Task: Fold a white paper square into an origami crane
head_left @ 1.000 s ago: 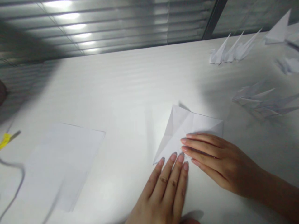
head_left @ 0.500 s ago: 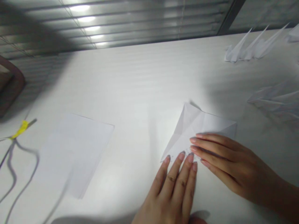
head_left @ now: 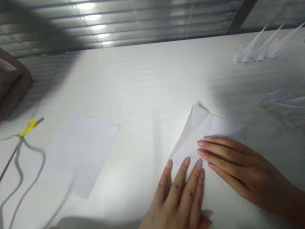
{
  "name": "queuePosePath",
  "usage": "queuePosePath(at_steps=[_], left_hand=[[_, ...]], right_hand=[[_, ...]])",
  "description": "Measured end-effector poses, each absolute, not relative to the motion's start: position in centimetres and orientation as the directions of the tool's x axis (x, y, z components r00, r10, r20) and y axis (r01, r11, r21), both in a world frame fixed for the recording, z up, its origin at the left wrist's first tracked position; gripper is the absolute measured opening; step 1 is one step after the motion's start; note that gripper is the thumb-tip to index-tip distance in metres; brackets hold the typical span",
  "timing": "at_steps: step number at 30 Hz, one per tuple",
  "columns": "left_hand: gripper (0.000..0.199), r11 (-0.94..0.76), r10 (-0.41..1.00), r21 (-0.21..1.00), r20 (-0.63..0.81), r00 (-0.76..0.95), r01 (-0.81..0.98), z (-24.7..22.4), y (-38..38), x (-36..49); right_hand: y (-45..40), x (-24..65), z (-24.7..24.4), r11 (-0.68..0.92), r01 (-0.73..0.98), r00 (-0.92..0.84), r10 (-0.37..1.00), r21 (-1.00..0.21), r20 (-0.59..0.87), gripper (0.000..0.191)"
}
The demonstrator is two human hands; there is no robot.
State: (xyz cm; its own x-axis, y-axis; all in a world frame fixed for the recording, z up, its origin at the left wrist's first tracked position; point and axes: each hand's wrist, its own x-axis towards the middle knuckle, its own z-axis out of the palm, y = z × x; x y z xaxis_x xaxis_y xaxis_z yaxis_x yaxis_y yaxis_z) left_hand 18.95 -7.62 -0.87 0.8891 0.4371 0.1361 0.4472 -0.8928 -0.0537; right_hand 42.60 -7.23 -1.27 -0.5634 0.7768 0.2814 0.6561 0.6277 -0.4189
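A creased white sheet of paper [head_left: 197, 127] lies on the white table, with small printed marks near its lower edge. My left hand [head_left: 182, 194] lies flat with fingers spread, its fingertips on that lower edge. Beside it, my right hand [head_left: 234, 162] rests with outstretched fingers across the right part of the sheet and hides some of it. Neither hand grips anything. Folds run across the paper toward its upper and right corners.
Flat white sheets [head_left: 81, 149] lie at the left. Near them are grey cords with a yellow tag [head_left: 29, 128]. Pointed folded papers [head_left: 256, 52] stand at the back right, and more folded paper [head_left: 286, 103] is at the right. Blinds [head_left: 147, 19] hang behind the table [head_left: 133, 79].
The view has shifted slightly, so everything sits a little farther right. My left fingertips are slightly lower on the paper's edge, showing more of the printed marks.
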Motion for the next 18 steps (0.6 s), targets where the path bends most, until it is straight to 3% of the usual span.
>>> queuePosePath(at_steps=[5, 11, 18], left_hand=[[0.043, -0.881, 0.465, -0.054, 0.082, 0.882, 0.469, -0.2, -8.0, 19.0], [0.046, -0.865, 0.493, -0.032, 0.130, 0.860, 0.501, -0.7, -8.1, 19.0], [0.050, -0.841, 0.527, -0.021, 0.189, 0.828, 0.540, -1.1, -7.4, 19.3]], right_hand=[[-7.2, 42.5, -1.2, 0.618, 0.657, -0.553, 0.784, -0.431, 0.281, 0.034], [-6.7, 41.8, -0.6, 0.632, 0.659, -0.527, 0.775, -0.407, 0.350, 0.029], [-6.6, 41.9, -0.3, 0.581, 0.698, -0.533, 0.812, -0.419, 0.237, 0.034]])
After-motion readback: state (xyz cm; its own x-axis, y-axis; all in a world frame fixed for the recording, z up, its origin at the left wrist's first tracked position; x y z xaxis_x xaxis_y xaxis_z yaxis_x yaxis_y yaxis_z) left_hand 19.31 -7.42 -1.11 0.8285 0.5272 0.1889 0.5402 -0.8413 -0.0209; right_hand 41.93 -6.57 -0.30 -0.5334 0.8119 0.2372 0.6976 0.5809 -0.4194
